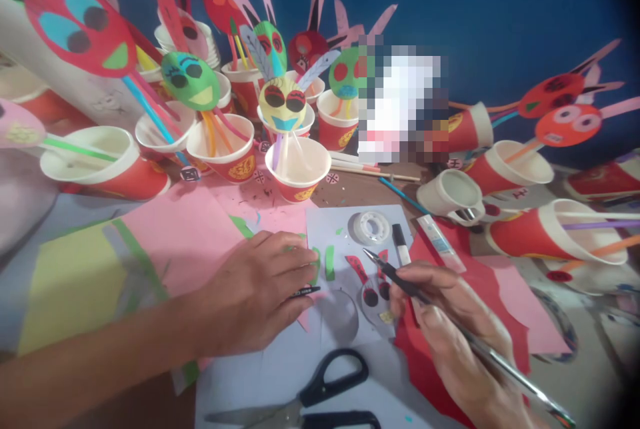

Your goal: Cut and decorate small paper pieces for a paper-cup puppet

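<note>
My right hand (457, 346) grips a ballpoint pen (505, 369), its metal tip pointing left above the pale paper sheet (300, 376). Below the tip lies a grey paper face (376, 309) with dark round eyes and red ear-like strips (357, 268). My left hand (265, 286) lies palm down on the paper, fingers stretched out and close together. A black pen-like thing (307, 290) pokes out beneath its fingers; the rest is hidden. Beside its fingertips are a green paper strip (330, 262) and a round grey paper piece (340, 314).
Black-handled scissors (335, 379) lie in front. Behind are a tape roll (371, 228), a black-capped marker (399, 242) and a white cup (450, 192). Red paper cups (297, 182) hold paper faces on straws. Red paper (483, 296) and pink paper (195, 236) flank the hands.
</note>
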Motion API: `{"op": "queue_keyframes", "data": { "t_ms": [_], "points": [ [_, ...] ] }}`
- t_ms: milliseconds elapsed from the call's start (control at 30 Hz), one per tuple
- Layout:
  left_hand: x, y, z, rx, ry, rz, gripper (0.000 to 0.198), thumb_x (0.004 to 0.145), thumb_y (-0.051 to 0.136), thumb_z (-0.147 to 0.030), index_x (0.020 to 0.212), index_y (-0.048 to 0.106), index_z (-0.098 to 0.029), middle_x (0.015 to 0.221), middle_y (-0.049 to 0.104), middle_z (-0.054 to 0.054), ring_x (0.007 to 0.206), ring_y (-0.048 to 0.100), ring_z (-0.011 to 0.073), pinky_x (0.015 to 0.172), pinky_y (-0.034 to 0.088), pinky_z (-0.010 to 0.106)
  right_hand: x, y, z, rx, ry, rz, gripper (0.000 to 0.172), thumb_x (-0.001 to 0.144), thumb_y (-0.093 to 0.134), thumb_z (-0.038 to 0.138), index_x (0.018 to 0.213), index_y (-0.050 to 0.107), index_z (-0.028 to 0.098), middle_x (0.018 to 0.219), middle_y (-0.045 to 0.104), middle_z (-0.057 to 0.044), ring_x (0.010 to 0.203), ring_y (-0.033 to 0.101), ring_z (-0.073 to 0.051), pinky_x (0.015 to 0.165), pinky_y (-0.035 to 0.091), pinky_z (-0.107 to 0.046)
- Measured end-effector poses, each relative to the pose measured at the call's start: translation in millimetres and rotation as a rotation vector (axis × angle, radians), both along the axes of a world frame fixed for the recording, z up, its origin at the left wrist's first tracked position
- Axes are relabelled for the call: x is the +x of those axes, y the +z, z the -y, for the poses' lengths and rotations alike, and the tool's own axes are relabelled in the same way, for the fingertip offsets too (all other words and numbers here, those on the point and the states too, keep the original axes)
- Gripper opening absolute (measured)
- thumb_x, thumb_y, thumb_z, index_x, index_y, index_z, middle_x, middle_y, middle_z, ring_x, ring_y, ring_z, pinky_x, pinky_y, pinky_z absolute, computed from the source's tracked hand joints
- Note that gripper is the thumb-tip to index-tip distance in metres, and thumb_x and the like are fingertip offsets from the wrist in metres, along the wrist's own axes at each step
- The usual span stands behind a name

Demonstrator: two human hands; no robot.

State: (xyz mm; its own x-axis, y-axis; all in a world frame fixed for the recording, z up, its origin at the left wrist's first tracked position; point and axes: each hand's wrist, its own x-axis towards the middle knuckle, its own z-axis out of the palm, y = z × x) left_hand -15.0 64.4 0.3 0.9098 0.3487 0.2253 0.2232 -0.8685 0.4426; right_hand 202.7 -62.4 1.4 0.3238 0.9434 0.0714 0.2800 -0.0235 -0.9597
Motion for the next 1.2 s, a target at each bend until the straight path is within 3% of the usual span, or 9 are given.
{"op": "queue_keyframes", "data": {
  "t_ms": [67, 133, 300, 433, 633, 867, 967, 1100, 1200],
  "points": [
    [-4, -0.5, 1, 0.054, -0.003, -0.050, 0.018, 0.090, 0.048, -0.021, 0.101, 0.060, -0.015, 0.114, 0.064, 0.006, 0.114, 0.049, 0.0282, 0.091, 0.040, 0.044, 0, 3.1, 0, 0.014, 0.001, 0.166, 0.017, 0.086, 0.057, 0.027, 0.104, 0.060, 0.027, 0.083, 0.068, -0.002, 0.063, 0.065, -0.015, 0.053, 0.052, -0.023],
    [-7, -2.8, 3, 0.070, -0.005, -0.095, 0.019, 0.091, 0.047, -0.022, 0.104, 0.060, -0.015, 0.121, 0.062, 0.006, 0.118, 0.047, 0.0290, 0.090, 0.040, 0.045, 1, 3.8, -2, 0.120, 0.096, 0.370, 0.023, 0.085, 0.055, 0.019, 0.107, 0.059, 0.025, 0.088, 0.069, -0.004, 0.072, 0.067, -0.018, 0.059, 0.052, -0.026],
    [-9, -12.2, 9, 0.096, -0.045, -0.145, 0.022, 0.093, 0.045, -0.025, 0.107, 0.058, -0.016, 0.128, 0.057, 0.007, 0.120, 0.044, 0.0315, 0.087, 0.040, 0.046, -1, -3.7, -3, 0.414, 0.429, 0.786, 0.033, 0.084, 0.051, 0.004, 0.115, 0.057, 0.015, 0.096, 0.073, -0.005, 0.095, 0.064, -0.019, 0.093, 0.038, -0.038],
    [-7, -16.3, 12, 0.140, -0.037, -0.082, 0.023, 0.093, 0.046, -0.024, 0.109, 0.057, -0.011, 0.124, 0.060, 0.008, 0.116, 0.046, 0.0304, 0.087, 0.040, 0.046, -9, -10.9, 2, 0.366, 0.437, 0.886, 0.027, 0.087, 0.046, 0.004, 0.103, 0.064, 0.015, 0.102, 0.073, -0.006, 0.112, 0.056, -0.022, 0.104, 0.022, -0.043],
    [-4, -16.3, 15, 0.127, -0.010, -0.080, 0.024, 0.093, 0.047, -0.026, 0.107, 0.059, -0.010, 0.123, 0.060, 0.010, 0.112, 0.047, 0.0305, 0.083, 0.043, 0.044, -11, -22.2, 12, 0.318, 0.474, 0.906, 0.024, 0.091, 0.044, 0.010, 0.099, 0.065, 0.016, 0.105, 0.072, -0.007, 0.117, 0.053, -0.024, 0.107, 0.017, -0.046],
    [-5, -20.1, 16, 0.079, -0.020, -0.127, 0.024, 0.093, 0.047, -0.028, 0.109, 0.057, -0.014, 0.125, 0.058, 0.008, 0.117, 0.044, 0.0297, 0.088, 0.040, 0.045, -6, -14.4, 7, 0.282, 0.420, 0.794, 0.023, 0.087, 0.053, 0.011, 0.108, 0.060, 0.018, 0.101, 0.072, -0.004, 0.102, 0.060, -0.021, 0.103, 0.027, -0.045],
    [-6, -20.8, 16, 0.062, -0.017, -0.114, 0.025, 0.092, 0.048, -0.031, 0.111, 0.057, -0.016, 0.125, 0.057, 0.007, 0.118, 0.044, 0.0287, 0.091, 0.039, 0.045, 0, -6.3, 4, 0.206, 0.428, 0.682, 0.032, 0.092, 0.050, 0.031, 0.122, 0.052, 0.020, 0.106, 0.070, -0.007, 0.103, 0.060, -0.025, 0.100, 0.032, -0.048],
    [-8, -22.0, 16, 0.073, -0.004, -0.079, 0.025, 0.092, 0.050, -0.031, 0.111, 0.056, -0.017, 0.125, 0.058, 0.008, 0.120, 0.044, 0.0273, 0.093, 0.038, 0.042, -3, 5.7, -4, 0.125, 0.305, 0.203, 0.059, 0.089, 0.030, 0.063, 0.134, 0.044, 0.026, 0.106, 0.068, -0.008, 0.099, 0.063, -0.028, 0.092, 0.046, -0.045],
    [-9, -23.6, 17, 0.077, 0.009, -0.075, 0.024, 0.091, 0.049, -0.030, 0.111, 0.057, -0.018, 0.125, 0.058, 0.007, 0.120, 0.044, 0.0277, 0.093, 0.038, 0.042, -10, 11.7, -15, 0.130, 0.146, -0.136, 0.058, 0.087, 0.029, 0.067, 0.112, 0.063, 0.027, 0.085, 0.068, -0.004, 0.074, 0.066, -0.022, 0.070, 0.056, -0.034]
  ]
}}
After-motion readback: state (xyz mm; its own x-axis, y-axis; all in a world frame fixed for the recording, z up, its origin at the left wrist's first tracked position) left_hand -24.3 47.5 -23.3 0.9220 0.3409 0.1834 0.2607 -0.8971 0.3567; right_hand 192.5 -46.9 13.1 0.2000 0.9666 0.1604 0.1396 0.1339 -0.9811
